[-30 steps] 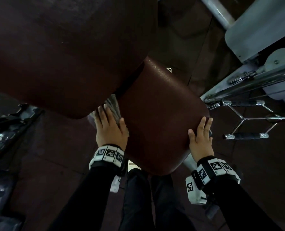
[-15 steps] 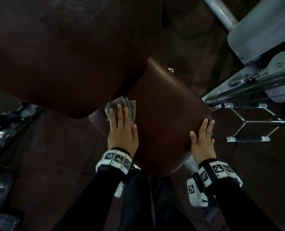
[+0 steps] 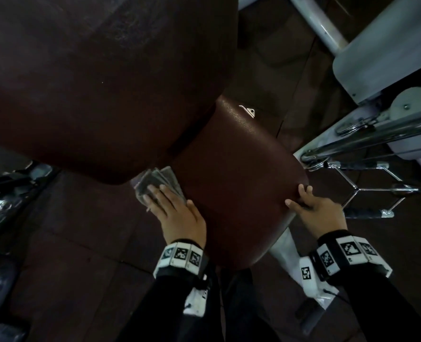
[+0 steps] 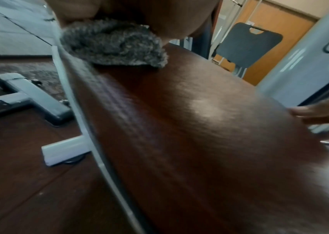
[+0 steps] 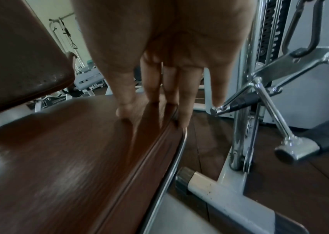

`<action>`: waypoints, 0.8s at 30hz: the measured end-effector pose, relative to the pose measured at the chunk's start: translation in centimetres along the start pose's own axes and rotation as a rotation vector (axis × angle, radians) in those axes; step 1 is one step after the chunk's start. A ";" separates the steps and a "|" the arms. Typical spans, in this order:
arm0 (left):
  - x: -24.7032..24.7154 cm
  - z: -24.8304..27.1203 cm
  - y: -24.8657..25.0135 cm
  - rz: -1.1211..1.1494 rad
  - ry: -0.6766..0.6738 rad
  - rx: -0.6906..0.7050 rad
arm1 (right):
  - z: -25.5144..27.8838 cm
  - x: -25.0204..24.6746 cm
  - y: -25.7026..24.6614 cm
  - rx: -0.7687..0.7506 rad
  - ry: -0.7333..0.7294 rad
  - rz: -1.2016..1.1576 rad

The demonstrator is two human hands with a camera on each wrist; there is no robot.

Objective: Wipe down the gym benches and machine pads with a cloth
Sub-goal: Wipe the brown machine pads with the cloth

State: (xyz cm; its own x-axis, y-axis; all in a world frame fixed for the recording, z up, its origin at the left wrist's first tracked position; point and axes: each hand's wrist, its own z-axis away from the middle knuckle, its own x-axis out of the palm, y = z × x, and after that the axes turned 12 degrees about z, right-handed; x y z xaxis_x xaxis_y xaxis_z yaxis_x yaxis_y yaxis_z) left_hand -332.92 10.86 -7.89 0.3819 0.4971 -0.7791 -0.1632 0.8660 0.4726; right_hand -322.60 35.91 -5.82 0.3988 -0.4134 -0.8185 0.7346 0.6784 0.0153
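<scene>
The brown seat pad (image 3: pixel 241 183) lies in front of me under the big tilted brown back pad (image 3: pixel 93 77). My left hand (image 3: pixel 172 211) presses a folded grey cloth (image 3: pixel 155 181) flat onto the seat's left edge, fingers straight on top. In the left wrist view the cloth (image 4: pixel 113 45) sits bunched under the palm on the seat pad (image 4: pixel 179 126). My right hand (image 3: pixel 313 208) rests on the seat's right edge and holds nothing. In the right wrist view its straight fingers (image 5: pixel 169 88) touch the rim of the seat pad (image 5: pixel 69 158).
A chrome cable handle (image 3: pixel 367 191) with black grips hangs just right of the seat, beside the grey machine frame (image 3: pixel 377 58). The white bench frame leg (image 5: pixel 219 193) runs under the seat's right side. Dark equipment (image 3: pixel 4 193) lies on the floor at left.
My left hand has slid the cloth from further in on the seat back to its left edge and a little toward me. The right hand stays on the right edge.
</scene>
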 end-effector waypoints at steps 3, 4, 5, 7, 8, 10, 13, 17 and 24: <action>1.2 0.8 2.5 -0.040 -0.121 0.092 | -1.3 -1.9 0.9 -0.024 -0.012 -0.099; 1.6 0.9 3.3 -0.049 -0.156 0.142 | -1.6 -2.5 1.1 -0.021 -0.024 -0.115; 1.8 0.8 4.3 -0.058 -0.194 0.193 | -1.9 -3.0 1.1 -0.018 -0.034 -0.113; 2.1 0.4 6.1 -0.057 -0.284 0.293 | -2.5 -4.0 0.9 -0.039 -0.035 -0.059; 2.1 0.0 6.9 -0.046 -0.333 0.343 | -2.8 -4.4 0.7 -0.067 -0.026 -0.007; 1.9 -1.0 7.7 0.009 -0.421 0.442 | -3.4 -5.1 0.1 -0.128 0.006 0.083; 0.4 -2.6 7.2 0.183 -0.472 0.470 | -4.4 -6.0 -1.2 -0.173 0.021 0.162; -1.9 -4.4 3.9 0.056 -0.345 0.479 | -4.5 -5.7 -5.2 -0.251 0.197 -0.003; -3.7 -6.8 -0.8 -0.281 -0.263 0.272 | -0.7 -1.8 -13.9 -0.530 0.192 0.219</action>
State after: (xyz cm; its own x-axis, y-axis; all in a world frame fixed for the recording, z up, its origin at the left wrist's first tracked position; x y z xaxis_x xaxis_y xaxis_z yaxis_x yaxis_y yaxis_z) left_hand -340.37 8.71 -8.11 0.6001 0.1843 -0.7784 0.2109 0.9022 0.3762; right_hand -333.90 27.70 -4.99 0.3675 -0.1463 -0.9184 0.2530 0.9660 -0.0527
